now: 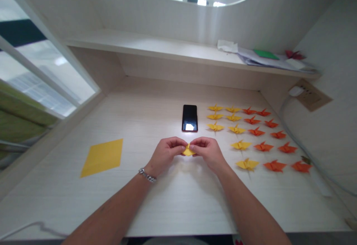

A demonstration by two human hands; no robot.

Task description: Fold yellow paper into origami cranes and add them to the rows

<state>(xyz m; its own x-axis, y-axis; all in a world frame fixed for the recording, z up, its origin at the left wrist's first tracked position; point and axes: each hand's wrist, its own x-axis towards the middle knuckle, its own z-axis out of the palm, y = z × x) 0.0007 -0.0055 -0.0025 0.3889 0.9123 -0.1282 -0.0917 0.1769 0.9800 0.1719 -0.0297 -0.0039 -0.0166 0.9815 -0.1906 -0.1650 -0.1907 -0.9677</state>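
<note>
A small folded piece of yellow origami paper is pinched between both hands above the middle of the desk. My left hand, with a metal chain bracelet at its wrist, grips the left side between thumb and fingers. On the opposite side my right hand pinches it the same way, its thumb on top. The fingers cover much of the paper, so its exact fold is hard to make out. Just beyond the hands lies a black phone. A flat yellow paper sheet rests to the left.
Rows of yellow paper cranes and orange paper cranes stand at the right. Behind them, a cable runs from a wall socket. A shelf holding papers spans the back.
</note>
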